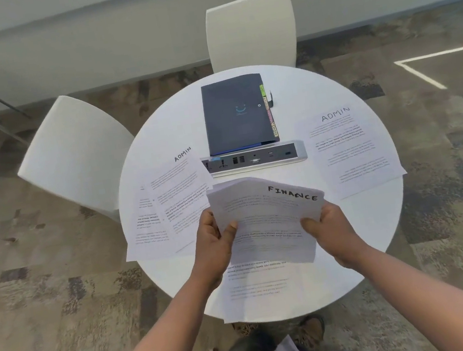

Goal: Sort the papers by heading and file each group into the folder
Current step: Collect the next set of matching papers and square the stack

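Above the round white table (381, 212), my left hand (215, 244) and my right hand (328, 226) both grip a stack of papers (268, 224); its top sheet is headed FINANCE. Another sheet (257, 289) lies on the table under my hands. A sheet headed ADMIN (173, 196) lies at the left over a further sheet, and another ADMIN sheet (350, 150) lies at the right. The dark folder (235, 114), closed, with coloured tabs along its right edge, rests at the far side of the table.
A grey power and socket strip (254, 158) sits at the table's middle, just in front of the folder. Two white chairs stand at the table, one on the left (75, 157) and one behind (251, 29). Patterned carpet surrounds it.
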A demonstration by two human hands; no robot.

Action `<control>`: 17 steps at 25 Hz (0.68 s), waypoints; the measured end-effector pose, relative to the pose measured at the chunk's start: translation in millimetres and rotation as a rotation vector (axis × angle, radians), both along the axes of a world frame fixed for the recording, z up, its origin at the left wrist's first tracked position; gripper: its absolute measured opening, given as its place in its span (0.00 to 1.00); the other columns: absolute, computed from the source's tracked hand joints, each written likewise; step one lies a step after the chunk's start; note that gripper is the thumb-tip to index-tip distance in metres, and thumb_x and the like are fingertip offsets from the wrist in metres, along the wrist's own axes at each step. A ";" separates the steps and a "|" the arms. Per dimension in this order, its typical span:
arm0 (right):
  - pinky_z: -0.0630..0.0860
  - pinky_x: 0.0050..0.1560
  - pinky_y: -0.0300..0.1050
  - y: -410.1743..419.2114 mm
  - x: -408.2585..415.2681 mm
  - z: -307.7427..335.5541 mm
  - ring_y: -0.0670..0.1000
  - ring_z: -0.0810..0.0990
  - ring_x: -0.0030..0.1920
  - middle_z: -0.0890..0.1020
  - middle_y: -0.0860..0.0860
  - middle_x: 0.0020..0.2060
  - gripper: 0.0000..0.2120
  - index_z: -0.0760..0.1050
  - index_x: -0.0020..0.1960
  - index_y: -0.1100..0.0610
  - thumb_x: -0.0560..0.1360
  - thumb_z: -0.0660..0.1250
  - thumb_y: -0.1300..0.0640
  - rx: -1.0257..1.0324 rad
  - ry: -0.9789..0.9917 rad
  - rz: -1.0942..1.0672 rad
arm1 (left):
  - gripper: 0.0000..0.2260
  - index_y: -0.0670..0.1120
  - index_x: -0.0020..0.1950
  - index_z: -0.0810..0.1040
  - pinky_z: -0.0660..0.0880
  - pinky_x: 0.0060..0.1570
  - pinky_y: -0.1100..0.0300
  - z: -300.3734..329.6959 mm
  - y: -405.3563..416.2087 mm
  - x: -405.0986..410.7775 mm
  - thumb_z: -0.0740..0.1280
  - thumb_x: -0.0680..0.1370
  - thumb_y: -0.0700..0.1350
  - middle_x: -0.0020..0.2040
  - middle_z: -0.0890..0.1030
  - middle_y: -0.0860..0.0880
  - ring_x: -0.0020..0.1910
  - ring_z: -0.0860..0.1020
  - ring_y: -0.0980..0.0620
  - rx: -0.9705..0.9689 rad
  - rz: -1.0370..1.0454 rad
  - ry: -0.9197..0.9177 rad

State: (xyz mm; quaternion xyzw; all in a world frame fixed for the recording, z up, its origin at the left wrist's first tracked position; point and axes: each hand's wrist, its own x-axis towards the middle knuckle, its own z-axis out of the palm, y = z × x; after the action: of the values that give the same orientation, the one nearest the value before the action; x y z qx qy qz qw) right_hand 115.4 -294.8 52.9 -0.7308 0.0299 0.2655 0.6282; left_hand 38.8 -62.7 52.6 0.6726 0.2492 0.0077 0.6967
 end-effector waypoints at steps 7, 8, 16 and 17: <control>0.78 0.49 0.49 17.8 13.4 6.8 0.52 0.82 0.49 0.85 0.54 0.49 0.16 0.82 0.51 0.53 0.77 0.62 0.70 -0.051 -0.075 -0.097 | 0.12 0.54 0.60 0.75 0.80 0.50 0.65 10.3 24.5 30.4 0.65 0.83 0.37 0.57 0.84 0.54 0.56 0.82 0.58 0.022 0.003 -0.036; 0.77 0.46 0.45 20.9 13.7 9.2 0.49 0.81 0.46 0.85 0.52 0.46 0.16 0.81 0.50 0.52 0.77 0.62 0.71 -0.060 -0.077 -0.095 | 0.12 0.52 0.61 0.75 0.80 0.51 0.64 8.8 28.8 32.7 0.66 0.83 0.37 0.58 0.84 0.52 0.57 0.82 0.56 0.015 -0.007 -0.029; 0.73 0.42 0.43 35.4 -4.0 7.5 0.49 0.78 0.42 0.83 0.46 0.41 0.20 0.80 0.49 0.46 0.77 0.63 0.72 -0.123 -0.021 -0.124 | 0.12 0.47 0.65 0.79 0.79 0.48 0.65 -10.4 41.9 23.0 0.63 0.84 0.38 0.58 0.85 0.50 0.57 0.83 0.51 0.008 -0.201 0.074; 0.73 0.43 0.45 37.7 -4.9 10.1 0.49 0.78 0.42 0.83 0.47 0.42 0.21 0.80 0.50 0.46 0.77 0.63 0.72 -0.118 -0.027 -0.132 | 0.12 0.47 0.66 0.78 0.79 0.50 0.64 -8.6 43.7 23.4 0.62 0.85 0.38 0.58 0.85 0.50 0.57 0.83 0.51 0.014 -0.214 0.085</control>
State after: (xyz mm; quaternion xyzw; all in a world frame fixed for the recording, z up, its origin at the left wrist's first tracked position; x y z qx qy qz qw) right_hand 110.5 -257.2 63.0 -0.7665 0.0853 0.2115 0.6004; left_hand 62.2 -18.9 44.1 0.6999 0.2049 -0.0935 0.6778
